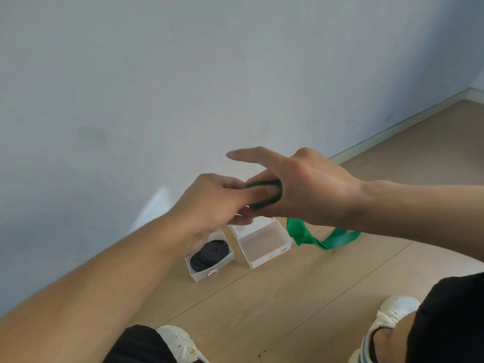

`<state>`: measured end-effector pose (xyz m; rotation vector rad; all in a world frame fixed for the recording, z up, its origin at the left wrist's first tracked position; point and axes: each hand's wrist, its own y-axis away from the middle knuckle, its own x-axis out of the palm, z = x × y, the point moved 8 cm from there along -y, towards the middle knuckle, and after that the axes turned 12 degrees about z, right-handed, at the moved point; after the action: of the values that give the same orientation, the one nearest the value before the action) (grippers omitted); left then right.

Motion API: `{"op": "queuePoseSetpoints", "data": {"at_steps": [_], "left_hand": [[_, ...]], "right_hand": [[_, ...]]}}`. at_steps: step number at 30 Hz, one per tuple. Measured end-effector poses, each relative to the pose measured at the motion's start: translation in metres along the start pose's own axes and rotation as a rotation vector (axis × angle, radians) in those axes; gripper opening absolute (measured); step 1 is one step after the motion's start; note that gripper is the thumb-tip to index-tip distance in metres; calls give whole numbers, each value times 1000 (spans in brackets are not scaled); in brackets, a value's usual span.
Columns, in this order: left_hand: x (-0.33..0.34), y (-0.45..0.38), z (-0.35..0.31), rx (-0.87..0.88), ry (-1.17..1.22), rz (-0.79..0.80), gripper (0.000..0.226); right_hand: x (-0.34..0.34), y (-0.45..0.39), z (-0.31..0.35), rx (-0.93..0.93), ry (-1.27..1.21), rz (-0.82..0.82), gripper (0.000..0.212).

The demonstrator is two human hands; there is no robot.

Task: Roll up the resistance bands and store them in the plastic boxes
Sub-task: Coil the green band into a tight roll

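A green resistance band (pixel 272 195) is partly rolled into a flat coil held in the air between my hands. My left hand (pixel 212 203) pinches the coil from the left. My right hand (pixel 301 184) holds it from the right, with the index finger stretched out straight. The band's loose tail (pixel 322 238) hangs down under my right wrist and trails over the floor. Below stand two clear plastic boxes: the left box (pixel 225 267) holds a rolled black band (pixel 209 255), and the right box (pixel 280 254) is open with nothing inside.
The boxes stand on a wooden floor (pixel 288 297) close to a white wall (pixel 183 87) with a skirting board (pixel 392 129). My knees in black shorts and white shoes (pixel 178 341) show at the bottom edge.
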<state>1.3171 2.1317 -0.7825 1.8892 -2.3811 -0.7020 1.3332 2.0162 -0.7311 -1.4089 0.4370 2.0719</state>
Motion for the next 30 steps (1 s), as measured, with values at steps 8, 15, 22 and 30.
{"op": "queuePoseSetpoints", "data": {"at_steps": [8,15,22,30], "left_hand": [[1,-7,-3,42,113,1,12],[3,-6,-5,36,262,224,21],[2,1,-6,36,342,433,34],[7,1,6,-15,191,213,40]], "right_hand": [[-1,1,-4,-120,-137,-173,89],[3,-1,-16,7,-381,-118,63],[0,1,-15,-61,-489,-105,59],[-6,2,-17,5,-161,-131,31]]}}
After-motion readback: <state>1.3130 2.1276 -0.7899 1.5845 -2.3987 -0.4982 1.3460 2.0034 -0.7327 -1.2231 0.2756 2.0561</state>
